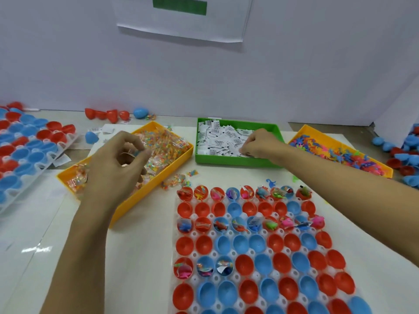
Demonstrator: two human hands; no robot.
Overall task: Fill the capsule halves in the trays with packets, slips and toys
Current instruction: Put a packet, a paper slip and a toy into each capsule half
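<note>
A clear tray (192, 277) of red and blue capsule halves lies in front of me; several halves in three of its rows hold a packet, slip and toy. My left hand (115, 164) hovers over the yellow bin (127, 205) of clear candy packets (163, 146), fingers curled around a packet. My right hand (260, 142) reaches into the green bin (238, 160) and pinches among the white paper slips (222, 137). A second yellow bin (306, 131) at the right holds small colourful toys (344, 152).
Another tray (68, 143) of red and blue halves lies at the far left. Loose capsule halves (106, 114) sit by the back wall and in a pile (403, 159) at the right. A stray packet (174, 181) and blue toy (271, 182) lie between bins and tray.
</note>
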